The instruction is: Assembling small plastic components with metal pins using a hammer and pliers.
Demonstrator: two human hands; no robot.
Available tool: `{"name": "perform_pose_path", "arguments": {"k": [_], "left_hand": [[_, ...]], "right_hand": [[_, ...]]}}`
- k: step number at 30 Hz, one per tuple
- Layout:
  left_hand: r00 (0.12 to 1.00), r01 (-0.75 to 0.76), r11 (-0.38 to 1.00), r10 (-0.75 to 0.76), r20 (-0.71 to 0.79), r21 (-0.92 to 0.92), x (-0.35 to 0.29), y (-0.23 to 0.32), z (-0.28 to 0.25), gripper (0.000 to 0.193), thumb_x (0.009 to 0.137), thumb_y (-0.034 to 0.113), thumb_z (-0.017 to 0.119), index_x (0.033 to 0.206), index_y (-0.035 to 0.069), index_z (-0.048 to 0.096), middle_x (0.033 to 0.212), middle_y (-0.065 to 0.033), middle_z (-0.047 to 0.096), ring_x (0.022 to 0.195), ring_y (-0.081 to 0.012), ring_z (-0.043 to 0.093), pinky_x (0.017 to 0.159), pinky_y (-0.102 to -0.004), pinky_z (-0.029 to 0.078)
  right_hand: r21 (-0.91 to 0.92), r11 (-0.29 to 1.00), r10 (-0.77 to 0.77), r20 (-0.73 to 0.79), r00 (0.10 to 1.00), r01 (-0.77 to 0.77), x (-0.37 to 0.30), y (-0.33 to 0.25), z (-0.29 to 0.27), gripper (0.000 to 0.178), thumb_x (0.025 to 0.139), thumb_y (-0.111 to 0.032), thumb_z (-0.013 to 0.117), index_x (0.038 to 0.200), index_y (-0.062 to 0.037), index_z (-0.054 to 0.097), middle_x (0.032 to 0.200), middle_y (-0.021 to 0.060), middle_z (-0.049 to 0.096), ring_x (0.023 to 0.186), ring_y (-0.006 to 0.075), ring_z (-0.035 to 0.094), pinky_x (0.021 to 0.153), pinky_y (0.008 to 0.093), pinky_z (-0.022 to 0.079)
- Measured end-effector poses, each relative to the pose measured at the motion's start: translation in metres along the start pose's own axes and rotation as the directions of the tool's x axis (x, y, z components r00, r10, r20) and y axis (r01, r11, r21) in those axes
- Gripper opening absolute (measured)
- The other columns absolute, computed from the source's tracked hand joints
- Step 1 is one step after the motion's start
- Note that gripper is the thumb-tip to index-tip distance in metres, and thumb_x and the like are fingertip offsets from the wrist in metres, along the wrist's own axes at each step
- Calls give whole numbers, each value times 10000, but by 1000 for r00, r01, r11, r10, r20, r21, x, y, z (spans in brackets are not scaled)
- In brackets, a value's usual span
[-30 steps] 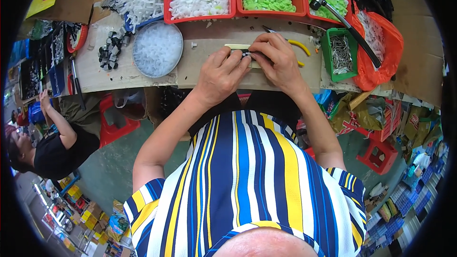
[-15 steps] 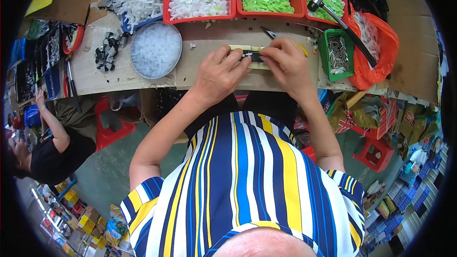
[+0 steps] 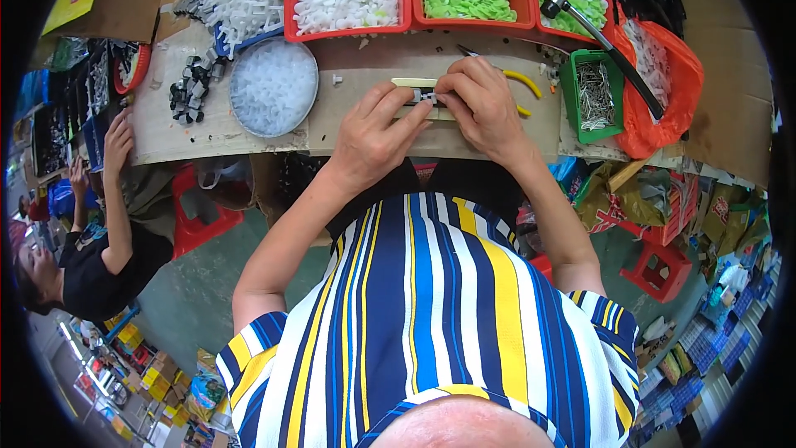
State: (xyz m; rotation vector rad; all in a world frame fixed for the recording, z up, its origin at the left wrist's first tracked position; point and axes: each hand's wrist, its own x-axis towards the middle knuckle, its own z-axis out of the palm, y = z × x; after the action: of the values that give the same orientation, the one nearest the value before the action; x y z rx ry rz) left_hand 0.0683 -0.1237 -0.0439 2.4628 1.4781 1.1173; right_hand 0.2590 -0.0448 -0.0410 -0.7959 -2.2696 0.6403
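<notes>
My left hand (image 3: 375, 131) and my right hand (image 3: 484, 109) meet over a cream block (image 3: 413, 82) on the workbench. Between the fingertips of both is a small white plastic piece (image 3: 424, 96), with something dark around it. Both hands are closed in a pinch, and the fingers hide part of the piece and the block. Just right of my right hand lie pliers with yellow handles (image 3: 524, 81), partly covered by it. Left of my left hand, a round metal dish (image 3: 315, 93) holds translucent white plastic bits.
Red trays (image 3: 410, 25) of white and green parts line the back. A hammer (image 3: 609, 48) rests across a tray and a red bag (image 3: 688, 87). A green box (image 3: 620, 91) of metal pins stands at right. Grey-black parts (image 3: 189, 91) lie left. A co-worker (image 3: 104, 270) sits at far left.
My right hand has shifted slightly left, uncovering more of the pliers. The dark strip it pinched shows less between the hands. The co-worker's arm has reached onto the bench's left end.
</notes>
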Motion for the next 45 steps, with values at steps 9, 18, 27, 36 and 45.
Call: {"name": "perform_pose_path", "arguments": {"k": [9,18,27,36,45], "left_hand": [[1000,-5,1000,5,8,-14,-2,-3,1,350,727,70,779,1066,43,695,1011,-102,596,952,-303,596,807,-398,524],[999,-29,999,28,43,31,-4,-3,2,386,728,92,785,1102,65,694,1024,-101,599,957,-302,593,815,-398,525],[955,282,939,-295,-38,-195,13,13,-10,424,687,80,804,1092,46,684,1034,-102,602,1003,-316,547,831,-415,475],[973,226,952,-232,-4,-206,18,5,-3,375,692,85,799,1051,58,694,1006,-78,618,1015,-325,520,862,-415,456],[999,32,999,-32,-20,-7,-2,1,5,343,728,122,766,1055,49,694,1053,-94,600,1051,-295,565,853,-403,473]], "right_hand": [[92,994,44,80,996,-51,3,1,-6,107,810,-57,687,879,-52,604,912,88,552,895,299,555,759,402,418],[-42,999,-23,35,999,24,1,0,0,139,786,-48,701,891,-65,612,914,87,561,890,297,559,760,410,426],[94,995,-24,-64,998,30,0,-10,-8,173,759,26,712,898,-12,618,885,109,563,812,287,556,704,373,444],[84,996,14,-59,998,-9,0,-11,-4,136,800,-78,707,899,-61,616,913,83,568,866,293,567,733,398,426],[-87,996,-1,-9,1000,0,-1,-4,5,149,786,-71,709,899,-69,611,915,61,564,891,270,576,750,388,426]]}}
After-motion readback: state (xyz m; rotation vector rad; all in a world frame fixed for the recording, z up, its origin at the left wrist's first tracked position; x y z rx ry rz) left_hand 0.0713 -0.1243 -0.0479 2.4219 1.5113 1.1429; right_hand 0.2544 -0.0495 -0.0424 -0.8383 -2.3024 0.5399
